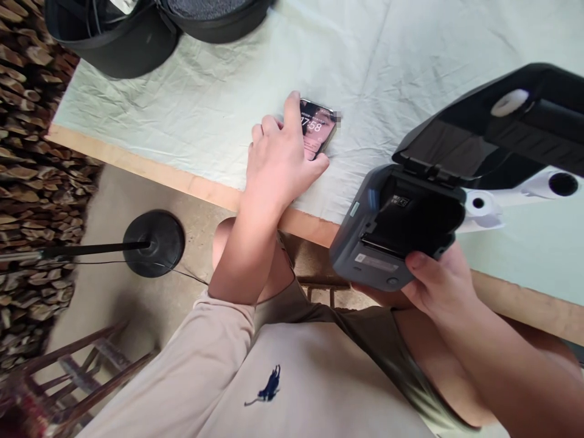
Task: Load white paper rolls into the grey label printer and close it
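My left hand point(279, 159) rests on a smartphone point(320, 126) that lies on the table, its screen lit and showing a clock; index finger and thumb touch the phone's edges. My right hand point(440, 281) grips a dark grey portable printer point(396, 230) from below, held above the table's front edge. The printer's black lid point(497, 125) stands open and the paper bay looks empty. A white paper roll point(481, 207) lies on the table just behind the printer.
A pale green cloth point(191, 103) covers the table, whose wooden edge point(150, 170) runs diagonally. Black bags point(137, 30) sit at the far left corner. A round black stand base point(154, 242) is on the floor, stacked firewood point(27, 182) at left, a wooden chair point(82, 371) below.
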### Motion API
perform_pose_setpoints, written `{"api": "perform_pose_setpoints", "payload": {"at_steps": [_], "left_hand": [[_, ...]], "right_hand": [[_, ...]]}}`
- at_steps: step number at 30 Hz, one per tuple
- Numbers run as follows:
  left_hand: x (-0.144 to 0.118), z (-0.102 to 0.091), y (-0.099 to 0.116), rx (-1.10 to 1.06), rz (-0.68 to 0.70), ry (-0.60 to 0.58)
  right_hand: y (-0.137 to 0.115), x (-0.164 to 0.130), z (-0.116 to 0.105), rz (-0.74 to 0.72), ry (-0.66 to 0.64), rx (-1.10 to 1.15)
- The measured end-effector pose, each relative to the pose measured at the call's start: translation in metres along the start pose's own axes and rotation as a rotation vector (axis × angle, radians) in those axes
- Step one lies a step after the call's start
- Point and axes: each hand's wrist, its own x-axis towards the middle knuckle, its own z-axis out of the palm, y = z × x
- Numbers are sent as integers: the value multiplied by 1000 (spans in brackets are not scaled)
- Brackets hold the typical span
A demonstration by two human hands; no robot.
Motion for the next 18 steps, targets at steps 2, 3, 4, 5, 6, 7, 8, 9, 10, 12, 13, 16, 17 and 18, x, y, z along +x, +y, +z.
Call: {"api": "perform_pose_setpoints", "payload": {"at_steps": [2,3,4,5,6,7,8,9,10,12,13,16,17,18], "left_hand": [[1,0,1,-7,-1,9],[1,1,1,-16,3,16],[2,1,1,-22,2,19],[3,1,1,-23,-4,16],[4,1,0,-20,-17,9],[4,0,0,-20,-32,-4],[5,-1,1,-31,-44,-20],[4,-3,2,-62,-49,-33],[3,-7,4,-120,-43,-41],[-5,-16,14,-303,9,-19],[-10,-22,22,-423,60,15],[-32,-33,49,-706,186,161],[-39,-35,57,-839,188,229],[-46,-34,64,-997,143,240]], "right_hand": [[1,-1,-2,-6,21,-46],[2,-1,-3,-12,31,-64],[2,-1,-5,-16,36,-76],[3,-1,-5,-17,36,-78],[3,-1,-6,-15,31,-72],[3,-1,-6,-14,24,-62],[2,0,-6,-12,16,-54],[2,0,-5,-13,9,-50],[1,0,-5,-16,4,-49],[1,1,-3,-23,-6,-54],[1,2,-3,-25,-11,-51],[2,3,-3,-27,-35,-16],[3,4,-4,-35,-43,-5],[5,4,-4,-51,-50,1]]}}
